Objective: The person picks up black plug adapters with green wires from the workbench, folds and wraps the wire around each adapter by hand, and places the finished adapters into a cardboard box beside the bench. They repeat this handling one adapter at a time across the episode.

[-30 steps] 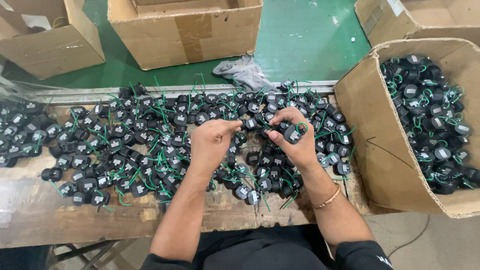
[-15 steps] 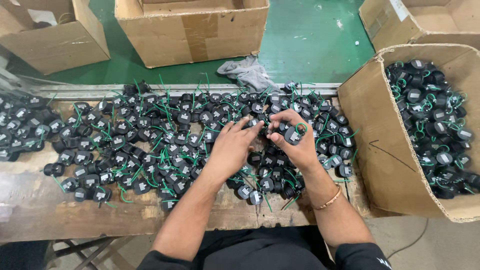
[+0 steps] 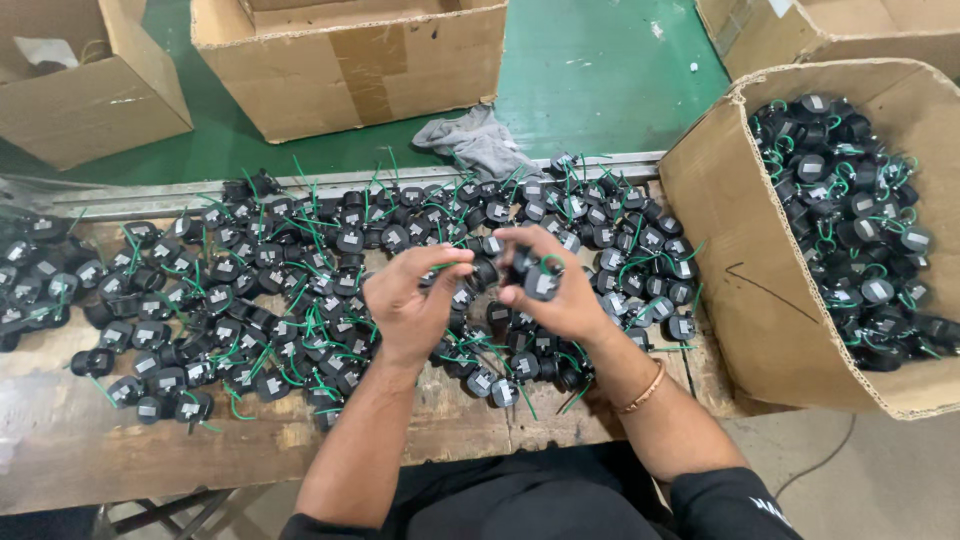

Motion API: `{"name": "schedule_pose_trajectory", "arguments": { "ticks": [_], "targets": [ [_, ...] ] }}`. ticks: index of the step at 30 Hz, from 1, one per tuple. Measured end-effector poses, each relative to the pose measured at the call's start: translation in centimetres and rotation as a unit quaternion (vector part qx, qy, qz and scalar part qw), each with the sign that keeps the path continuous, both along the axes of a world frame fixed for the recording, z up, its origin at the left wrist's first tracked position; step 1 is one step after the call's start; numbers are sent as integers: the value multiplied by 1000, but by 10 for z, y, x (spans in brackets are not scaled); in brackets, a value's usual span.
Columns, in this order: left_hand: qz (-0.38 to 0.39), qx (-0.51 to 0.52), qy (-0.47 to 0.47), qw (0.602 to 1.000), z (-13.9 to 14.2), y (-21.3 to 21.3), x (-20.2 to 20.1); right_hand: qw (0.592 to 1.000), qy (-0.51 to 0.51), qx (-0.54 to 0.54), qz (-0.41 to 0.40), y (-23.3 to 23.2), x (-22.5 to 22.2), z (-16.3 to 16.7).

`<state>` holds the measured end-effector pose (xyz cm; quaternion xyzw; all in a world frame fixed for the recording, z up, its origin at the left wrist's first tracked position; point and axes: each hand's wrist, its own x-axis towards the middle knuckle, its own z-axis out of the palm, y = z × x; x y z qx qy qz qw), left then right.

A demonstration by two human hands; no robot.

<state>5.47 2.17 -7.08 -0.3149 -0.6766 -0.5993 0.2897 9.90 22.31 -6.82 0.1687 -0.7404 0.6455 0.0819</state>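
Both hands hover over a worn wooden workbench (image 3: 70,450) covered with several small black round parts with green wires (image 3: 260,300). My right hand (image 3: 555,290) grips a few of these black parts (image 3: 538,278), one with a pale label facing up. My left hand (image 3: 415,305) is raised beside it, palm toward me, thumb and fingertips pinching a green wire (image 3: 447,266) that runs toward the parts in the right hand. A bangle sits on my right wrist.
An open cardboard box (image 3: 740,290) at the right holds several of the same black parts (image 3: 850,230). Three more cardboard boxes (image 3: 350,60) stand on the green floor (image 3: 600,70) beyond the bench. A grey rag (image 3: 478,140) lies at the bench's far edge.
My left hand has lifted off the pile and turned palm-up, closing on a green wire next to the right hand. The right hand still holds its parts, slightly lower.
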Motion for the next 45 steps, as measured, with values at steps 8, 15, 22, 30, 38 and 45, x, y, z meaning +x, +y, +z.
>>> {"name": "schedule_pose_trajectory", "arguments": {
  "ticks": [8,15,22,30,38,45],
  "targets": [
    [-81,-31,107,990,4,5,3,984,83,143,68,-2,-3,-7],
    [-161,-41,73,983,17,-5,-3,988,101,112,40,10,-6,-8],
    [-181,31,-265,946,4,6,4,979,109,171,37,-1,0,-3],
    [-161,-95,-90,978,-1,-4,-15,986,162,20,-34,57,3,5],
    [-212,-381,-67,897,-16,3,-12,673,222,-705,-12,186,24,65],
    [-110,-429,-126,888,-27,9,-16,795,230,-550,114,158,16,30]
  ]
}}
